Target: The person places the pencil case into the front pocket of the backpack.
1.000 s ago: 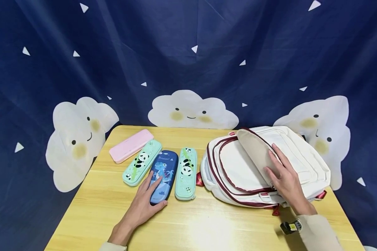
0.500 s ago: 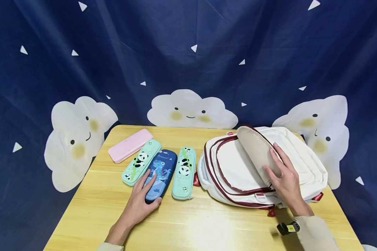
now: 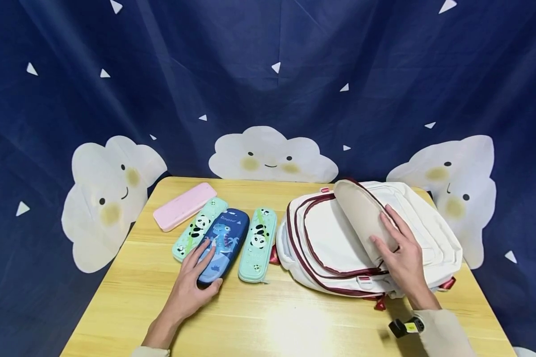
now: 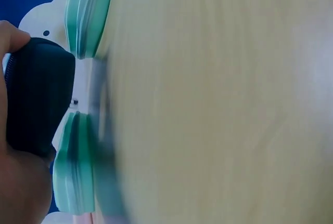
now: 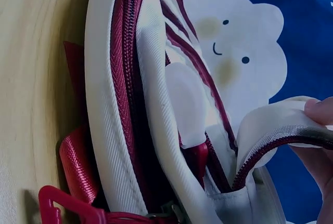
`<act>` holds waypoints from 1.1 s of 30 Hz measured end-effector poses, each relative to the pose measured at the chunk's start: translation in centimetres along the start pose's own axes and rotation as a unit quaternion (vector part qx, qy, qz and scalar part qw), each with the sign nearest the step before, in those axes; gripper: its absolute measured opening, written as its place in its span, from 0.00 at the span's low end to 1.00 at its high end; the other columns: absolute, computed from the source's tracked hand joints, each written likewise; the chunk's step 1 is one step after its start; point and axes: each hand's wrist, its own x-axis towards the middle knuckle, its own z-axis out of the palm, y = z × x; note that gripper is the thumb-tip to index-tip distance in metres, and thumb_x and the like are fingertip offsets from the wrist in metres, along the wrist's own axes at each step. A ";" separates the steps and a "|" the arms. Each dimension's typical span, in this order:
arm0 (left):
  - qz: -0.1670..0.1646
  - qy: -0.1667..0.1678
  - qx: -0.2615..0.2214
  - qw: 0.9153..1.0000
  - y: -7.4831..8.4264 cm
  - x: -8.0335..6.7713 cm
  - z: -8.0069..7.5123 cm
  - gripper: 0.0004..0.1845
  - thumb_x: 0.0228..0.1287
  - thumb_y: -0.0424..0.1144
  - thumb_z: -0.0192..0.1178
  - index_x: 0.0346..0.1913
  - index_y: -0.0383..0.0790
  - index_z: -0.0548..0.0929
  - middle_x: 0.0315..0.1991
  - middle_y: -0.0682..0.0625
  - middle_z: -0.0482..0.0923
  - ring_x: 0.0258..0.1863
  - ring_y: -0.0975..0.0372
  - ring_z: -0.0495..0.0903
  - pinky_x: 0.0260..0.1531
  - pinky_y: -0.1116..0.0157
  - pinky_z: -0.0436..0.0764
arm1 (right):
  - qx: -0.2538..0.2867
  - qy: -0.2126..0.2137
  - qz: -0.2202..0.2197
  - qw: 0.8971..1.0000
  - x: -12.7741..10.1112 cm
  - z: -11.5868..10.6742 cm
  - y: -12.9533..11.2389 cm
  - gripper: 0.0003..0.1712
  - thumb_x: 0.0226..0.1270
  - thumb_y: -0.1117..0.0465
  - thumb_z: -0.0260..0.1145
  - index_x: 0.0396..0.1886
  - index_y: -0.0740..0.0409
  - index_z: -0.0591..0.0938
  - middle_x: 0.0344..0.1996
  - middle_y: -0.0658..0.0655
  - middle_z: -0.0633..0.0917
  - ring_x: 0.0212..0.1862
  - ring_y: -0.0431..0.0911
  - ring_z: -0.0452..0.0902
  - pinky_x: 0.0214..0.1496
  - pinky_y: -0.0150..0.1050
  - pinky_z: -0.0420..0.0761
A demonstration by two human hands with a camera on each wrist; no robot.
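Observation:
My left hand grips a dark blue pencil case with a dinosaur print, fingers over its left edge and thumb at its near end. In the left wrist view the case's dark end is raised off the table between thumb and fingers. On the right lies a white backpack with dark red zips. My right hand holds back the beige-lined flap of its front pocket. The right wrist view shows thumb and fingers pinching the flap's zipped edge.
Two mint panda pencil cases flank the blue one: the left panda case and the right panda case. A pink case lies at the back left of the wooden table. A blue cloud-patterned curtain hangs behind.
My left hand has shifted slightly left and tilted the blue pencil case up from the table. The right hand keeps the flap folded back, almost unmoved.

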 end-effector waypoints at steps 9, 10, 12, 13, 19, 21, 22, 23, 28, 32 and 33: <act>0.023 0.004 -0.014 1.000 0.2 0.2 -0.4 0.47 0.59 0.42 0.78 0.83 0.51 0.72 0.87 0.51 0.61 0.83 0.37 0.58 0.72 0.27 0.64 | 0.001 -0.018 -0.011 1.000 -0.1 -0.2 -0.2 0.47 0.55 0.84 0.78 0.76 0.63 0.78 0.81 0.62 0.74 0.83 0.33 0.63 0.79 0.19 0.62; 0.028 0.006 -0.014 1.000 0.3 0.3 -0.4 0.47 0.59 0.42 0.78 0.83 0.50 0.72 0.87 0.50 0.62 0.83 0.36 0.58 0.72 0.27 0.64 | 0.001 -0.019 -0.012 1.000 -0.1 -0.2 -0.3 0.47 0.55 0.84 0.78 0.76 0.63 0.78 0.81 0.62 0.73 0.83 0.33 0.63 0.79 0.19 0.62; 0.036 0.010 -0.014 0.999 0.4 0.4 -0.5 0.47 0.58 0.41 0.78 0.83 0.49 0.72 0.86 0.50 0.62 0.82 0.35 0.59 0.72 0.27 0.64 | 0.003 -0.021 -0.014 1.000 0.0 -0.3 -0.3 0.47 0.54 0.84 0.79 0.76 0.63 0.78 0.81 0.61 0.73 0.83 0.33 0.63 0.79 0.19 0.62; 0.040 0.012 -0.014 0.999 0.5 0.5 -0.5 0.47 0.58 0.41 0.78 0.82 0.49 0.72 0.86 0.49 0.63 0.82 0.35 0.59 0.72 0.27 0.64 | 0.004 -0.022 -0.015 1.000 0.0 -0.3 -0.3 0.47 0.54 0.84 0.79 0.76 0.63 0.78 0.81 0.61 0.74 0.83 0.34 0.63 0.80 0.20 0.62; 0.054 0.010 -0.015 0.998 1.2 1.1 -0.6 0.47 0.58 0.42 0.78 0.82 0.49 0.72 0.86 0.50 0.63 0.82 0.36 0.60 0.74 0.28 0.62 | 0.008 -0.028 -0.024 0.999 0.1 -0.3 -0.3 0.47 0.53 0.84 0.79 0.75 0.64 0.79 0.80 0.62 0.74 0.83 0.35 0.63 0.81 0.22 0.61; 0.061 0.008 -0.016 0.998 1.4 1.3 -0.5 0.47 0.58 0.43 0.78 0.82 0.49 0.73 0.86 0.50 0.64 0.82 0.37 0.61 0.76 0.32 0.62 | 0.010 -0.030 -0.026 0.999 0.1 -0.3 -0.4 0.47 0.52 0.85 0.79 0.75 0.64 0.79 0.80 0.63 0.74 0.83 0.35 0.64 0.81 0.22 0.62; 0.067 0.007 -0.016 0.998 1.5 1.4 -0.5 0.47 0.58 0.42 0.78 0.82 0.49 0.73 0.86 0.50 0.64 0.82 0.36 0.61 0.76 0.34 0.62 | 0.012 -0.030 -0.028 0.999 0.1 -0.2 -0.4 0.48 0.52 0.85 0.79 0.75 0.64 0.79 0.80 0.63 0.74 0.83 0.35 0.64 0.81 0.22 0.62; 0.072 0.006 -0.017 0.997 1.6 1.5 -0.4 0.46 0.58 0.42 0.78 0.82 0.49 0.73 0.86 0.50 0.64 0.82 0.36 0.61 0.77 0.35 0.62 | 0.015 -0.031 -0.029 0.999 0.1 -0.2 -0.5 0.48 0.52 0.85 0.79 0.75 0.64 0.79 0.80 0.63 0.74 0.83 0.35 0.64 0.82 0.23 0.62; 0.098 -0.001 -0.023 0.995 2.2 2.1 -0.1 0.46 0.58 0.42 0.77 0.82 0.48 0.74 0.85 0.49 0.66 0.81 0.33 0.62 0.77 0.33 0.61 | 0.024 -0.032 -0.038 0.998 0.3 -0.3 -0.6 0.48 0.51 0.86 0.78 0.75 0.64 0.79 0.80 0.64 0.75 0.83 0.37 0.65 0.83 0.25 0.62; 0.110 -0.021 -0.027 0.993 2.8 2.7 0.1 0.46 0.59 0.43 0.76 0.82 0.48 0.73 0.85 0.49 0.65 0.82 0.34 0.61 0.76 0.29 0.61 | 0.024 -0.034 -0.039 0.998 0.4 -0.3 -0.6 0.48 0.51 0.85 0.79 0.75 0.64 0.80 0.79 0.63 0.75 0.83 0.38 0.65 0.83 0.25 0.62; 0.111 -0.028 -0.027 0.993 3.0 2.8 0.2 0.46 0.59 0.44 0.76 0.82 0.49 0.73 0.85 0.50 0.65 0.82 0.35 0.60 0.77 0.29 0.61 | 0.023 -0.034 -0.039 0.998 0.4 -0.4 -0.6 0.48 0.51 0.85 0.79 0.74 0.64 0.80 0.79 0.63 0.75 0.83 0.37 0.65 0.83 0.25 0.62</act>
